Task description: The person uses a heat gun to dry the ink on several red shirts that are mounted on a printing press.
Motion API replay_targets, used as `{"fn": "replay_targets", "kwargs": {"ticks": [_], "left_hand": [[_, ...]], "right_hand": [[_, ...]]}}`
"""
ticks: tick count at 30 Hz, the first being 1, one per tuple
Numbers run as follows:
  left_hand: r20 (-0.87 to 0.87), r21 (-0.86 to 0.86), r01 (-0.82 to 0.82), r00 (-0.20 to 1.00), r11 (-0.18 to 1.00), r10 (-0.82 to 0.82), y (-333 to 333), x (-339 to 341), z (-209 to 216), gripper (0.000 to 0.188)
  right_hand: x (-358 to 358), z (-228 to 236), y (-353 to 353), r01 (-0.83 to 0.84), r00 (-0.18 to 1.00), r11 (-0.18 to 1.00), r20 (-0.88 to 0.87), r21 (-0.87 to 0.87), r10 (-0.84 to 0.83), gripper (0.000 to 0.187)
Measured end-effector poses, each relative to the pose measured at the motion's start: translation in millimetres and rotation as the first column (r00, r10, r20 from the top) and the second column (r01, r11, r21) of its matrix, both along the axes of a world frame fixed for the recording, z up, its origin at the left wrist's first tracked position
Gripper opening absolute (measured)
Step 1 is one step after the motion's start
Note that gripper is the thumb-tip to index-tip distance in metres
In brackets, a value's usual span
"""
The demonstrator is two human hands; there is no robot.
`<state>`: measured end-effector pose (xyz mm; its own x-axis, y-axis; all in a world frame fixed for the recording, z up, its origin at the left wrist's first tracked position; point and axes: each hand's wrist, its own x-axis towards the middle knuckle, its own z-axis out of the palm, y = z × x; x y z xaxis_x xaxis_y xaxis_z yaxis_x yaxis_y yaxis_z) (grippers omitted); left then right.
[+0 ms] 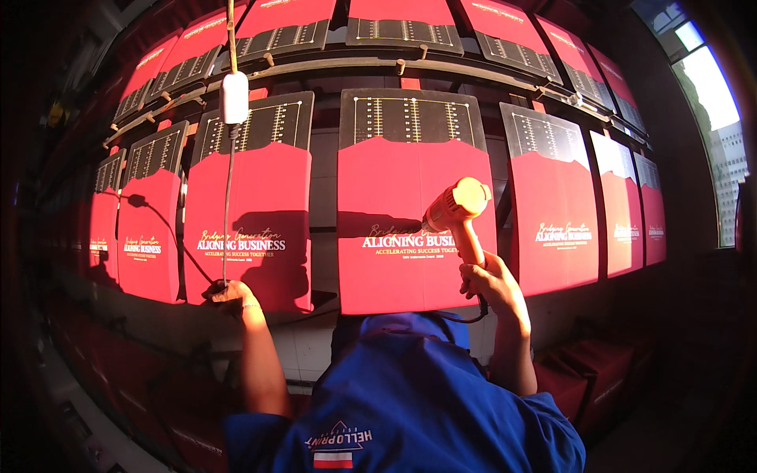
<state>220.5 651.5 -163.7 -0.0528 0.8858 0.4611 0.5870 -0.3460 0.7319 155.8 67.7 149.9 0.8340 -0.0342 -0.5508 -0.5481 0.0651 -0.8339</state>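
Note:
My right hand (493, 288) is wrapped round the handle of an orange heat gun (461, 203). Its nozzle points left, above the printed lettering on a red cloth (414, 189) stretched over a dark board (414, 114) directly ahead of me. From its handle a dark cord (473, 318) curves down. At left, my closed left hand (229, 295) grips a thin hanging cable (230, 173). Higher up, that cable joins a white socket block (234, 98). Behind the left hand lies another printed red cloth (248, 189) on its board.
Several more cloth-covered boards (552, 213) stand in rows on both sides. A dark metal rail (363, 65) runs between the near and far rows. Shaded red cloths (603, 374) are at lower right. A bright window (710, 87) is at far right.

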Motion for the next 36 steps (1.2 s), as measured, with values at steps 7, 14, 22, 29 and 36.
{"fn": "replay_targets", "kwargs": {"ticks": [7,14,22,29,36], "left_hand": [[-0.066,0.250,0.263,0.965,0.932,-0.255,67,-36,-62,0.050],[-0.215,-0.076,0.238,0.944,0.968,-0.249,112,-45,-101,0.025],[-0.358,-0.106,0.115,0.922,0.988,-0.146,90,-36,-101,0.028],[-0.360,-0.088,0.131,0.920,0.988,-0.154,95,-35,-99,0.038],[-0.381,-0.031,0.179,0.908,0.983,-0.177,121,-42,-117,0.023]], "right_hand": [[1,2,5,0.100,0.994,0.995,-0.040,0.004,-0.100,0.022],[-9,4,31,0.050,0.997,0.999,-0.050,-0.014,-0.051,0.029],[-17,6,60,0.099,0.995,0.995,-0.031,-0.019,-0.099,0.028],[-15,10,69,0.092,0.995,0.996,-0.042,-0.018,-0.092,0.019],[-11,8,74,0.120,0.992,0.991,-0.018,-0.061,-0.121,0.022]]}}
